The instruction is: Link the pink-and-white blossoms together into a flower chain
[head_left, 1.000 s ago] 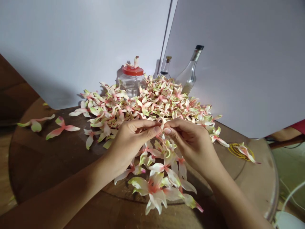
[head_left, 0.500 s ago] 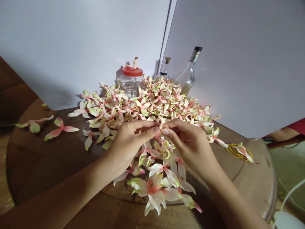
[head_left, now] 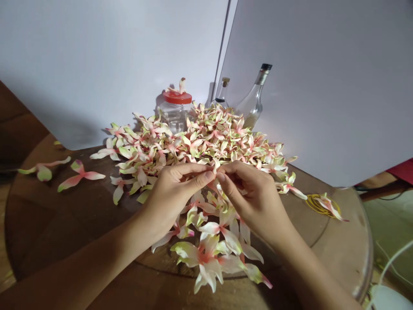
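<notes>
Left hand [head_left: 176,189]: thumb and forefinger pinched on the flower [head_left: 216,165].
Right hand [head_left: 250,189]: fingertips pinched on the same flower.
Flower axis: visible petal roughly upright, between both hands' fingertips; neither hand nearer.
Pile [head_left: 222,137]: beyond both hands.
Cluster [head_left: 208,255]: on the near side of both hands.

Both arms bare, angled in from my lower corners. My left forearm [head_left: 106,245] slants up and inward, my right forearm [head_left: 300,249] is a bit steeper. Left hand [head_left: 176,187] and right hand [head_left: 253,187] meet mid-view, fingertip to fingertip — each in a thumb-and-index pinch. Left thumb [head_left: 204,179] points right, right thumb [head_left: 227,184] up-left — other fingers curled under, mostly hidden.
</notes>
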A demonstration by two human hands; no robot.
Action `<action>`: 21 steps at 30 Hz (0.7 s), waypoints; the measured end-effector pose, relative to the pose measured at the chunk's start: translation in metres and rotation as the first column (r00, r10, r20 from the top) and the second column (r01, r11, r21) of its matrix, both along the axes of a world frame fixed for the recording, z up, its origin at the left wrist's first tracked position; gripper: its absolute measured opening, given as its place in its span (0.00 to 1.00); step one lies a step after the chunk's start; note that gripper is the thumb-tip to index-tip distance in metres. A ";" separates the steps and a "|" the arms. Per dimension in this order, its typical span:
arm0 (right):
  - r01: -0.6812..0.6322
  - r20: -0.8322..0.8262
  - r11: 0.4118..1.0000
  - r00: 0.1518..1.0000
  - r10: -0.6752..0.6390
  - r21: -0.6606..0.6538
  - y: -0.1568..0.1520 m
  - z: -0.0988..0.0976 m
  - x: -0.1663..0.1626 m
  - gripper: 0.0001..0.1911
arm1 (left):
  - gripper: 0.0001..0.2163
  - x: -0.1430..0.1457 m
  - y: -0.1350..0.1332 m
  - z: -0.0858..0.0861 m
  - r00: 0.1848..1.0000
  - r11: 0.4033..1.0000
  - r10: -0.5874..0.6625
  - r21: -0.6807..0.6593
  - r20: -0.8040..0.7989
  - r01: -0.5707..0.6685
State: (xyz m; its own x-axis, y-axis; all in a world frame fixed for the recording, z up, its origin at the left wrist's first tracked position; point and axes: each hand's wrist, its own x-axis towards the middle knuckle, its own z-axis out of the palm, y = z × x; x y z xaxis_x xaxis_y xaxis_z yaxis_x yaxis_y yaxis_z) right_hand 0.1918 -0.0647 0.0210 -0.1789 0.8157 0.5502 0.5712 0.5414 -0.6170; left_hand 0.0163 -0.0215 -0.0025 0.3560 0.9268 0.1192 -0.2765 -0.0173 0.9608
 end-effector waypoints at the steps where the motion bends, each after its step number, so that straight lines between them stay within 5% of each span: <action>1: 0.010 0.030 0.999 1.000 -0.011 0.034 0.000 0.000 -0.001 0.05 | 0.07 0.000 0.000 0.000 1.000 1.000 0.004 0.004 -0.002 -0.004; 6: 0.010 0.088 0.994 0.996 -0.020 0.110 -0.001 0.001 -0.002 0.06 | 0.05 0.001 0.000 -0.001 1.000 1.000 -0.015 0.015 0.021 0.014; 21: -0.030 0.007 0.999 1.000 0.029 0.015 0.001 0.000 0.002 0.08 | 0.09 0.001 0.003 -0.002 0.999 0.999 -0.042 -0.018 0.020 0.042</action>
